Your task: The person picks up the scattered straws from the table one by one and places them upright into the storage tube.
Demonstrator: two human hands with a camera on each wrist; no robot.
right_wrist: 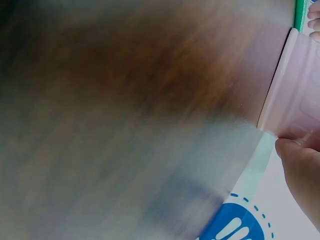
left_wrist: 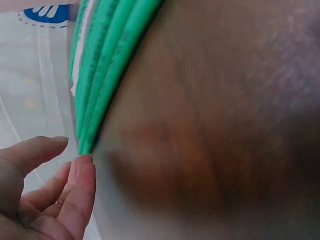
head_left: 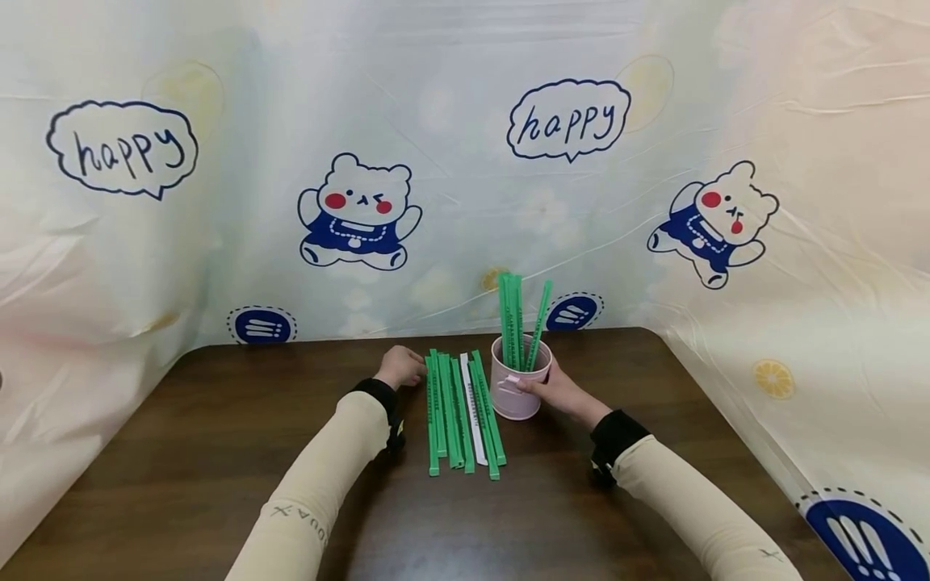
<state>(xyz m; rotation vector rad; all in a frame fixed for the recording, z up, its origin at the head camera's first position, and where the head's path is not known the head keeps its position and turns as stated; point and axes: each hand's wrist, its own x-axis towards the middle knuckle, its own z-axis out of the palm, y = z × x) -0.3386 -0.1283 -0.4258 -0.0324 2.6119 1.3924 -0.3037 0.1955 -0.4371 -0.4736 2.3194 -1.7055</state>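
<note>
The green sticks (head_left: 450, 411) lie side by side just right of the left hand (head_left: 401, 368), near ends pointing back toward the person, with one white stick (head_left: 473, 411) among them. That hand is at the far end of the outermost green stick, thumb and fingertips (left_wrist: 86, 165) spread with a gap between; whether they touch the stick, I cannot tell. Beyond the row, the right hand (head_left: 570, 393) grips the pink bucket (head_left: 517, 403) from its right side, thumb near the small handle (head_left: 509, 383). Above that grip a bunch of standing sticks (head_left: 512, 319) rises from the bucket, one leaning apart toward the right. Farther out are the brown table (head_left: 218, 452) and printed cloth (head_left: 465, 121). The step in hand looks like picking up a stick while the bucket is steadied; the next move probably calls for the left thumb to close against the fingertips on that outermost end, leaving its neighbours undisturbed
</note>
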